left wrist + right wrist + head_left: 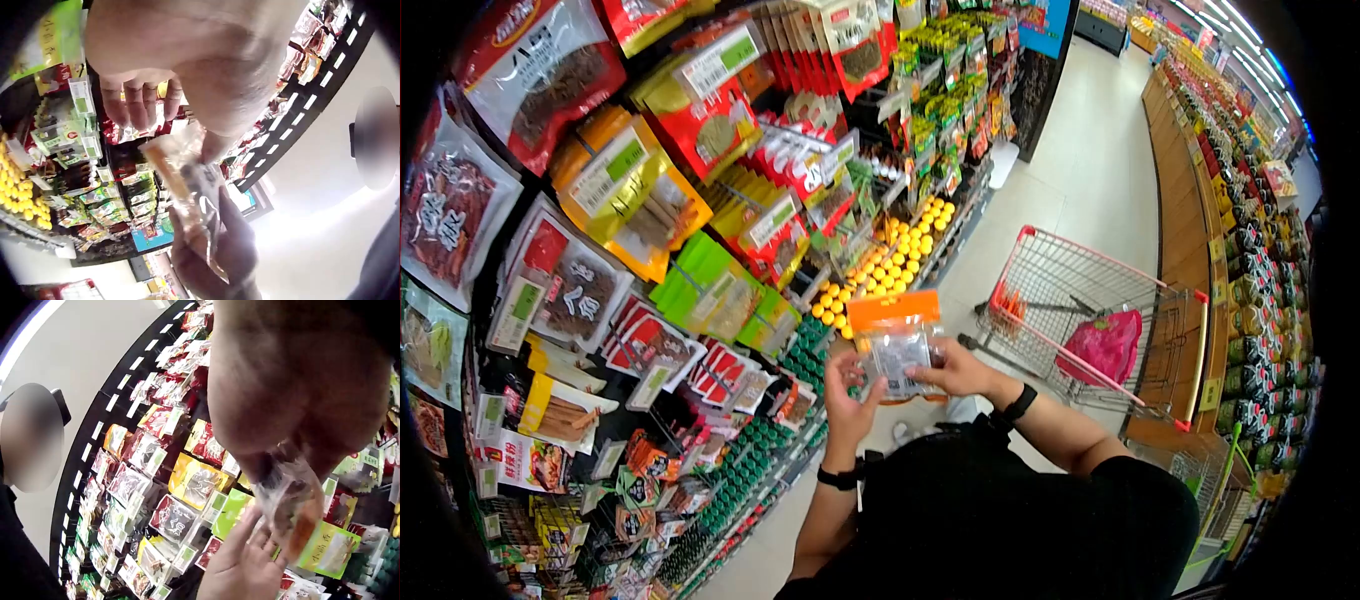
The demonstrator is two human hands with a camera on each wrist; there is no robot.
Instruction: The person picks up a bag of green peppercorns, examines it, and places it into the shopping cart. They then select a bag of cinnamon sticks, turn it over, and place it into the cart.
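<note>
A clear plastic packet (900, 352) with an orange header is held up before the chest in the head view. My right hand (962, 372) pinches its right side, thumb across the front. The left hand (850, 398) is at the packet's left edge, its thumb touching the front. In the left wrist view the left fingers (139, 103) extend apart from the packet (190, 181), while the right hand (219, 250) grips it from the far side. The packet's contents are blurred by glare.
Hanging spice bags (650, 190) with price tags fill the rack on the left. Yellow-capped bottles (890, 265) line a lower shelf. A shopping cart (1090, 310) with a pink bag (1103, 347) stands to the right. Beyond it runs a wooden-sided shelf (1185, 190) of jars.
</note>
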